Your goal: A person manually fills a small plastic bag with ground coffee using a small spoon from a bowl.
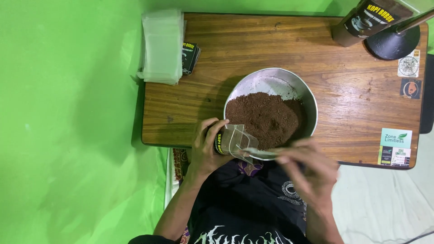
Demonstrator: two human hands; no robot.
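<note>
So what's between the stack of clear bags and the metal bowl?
In the head view, a small dark packet beside the clear bags, then bare wooden table up to the metal bowl.

Small home packing corner, improvised, not a factory line. Low wooden table (253,40) set against a bright green backdrop (68,122), person seated on the floor at its edge. Stock laid out by hand: stack of clear plastic pouches (162,47), small pile of dark printed labels (190,57), steel bowl (271,79) of brown ground powder (264,115), one filled dark pouch (368,20) standing at the far corner. Stickers (396,147) on the tabletop; black lamp base (392,43); pale floor covering (384,203).
</note>
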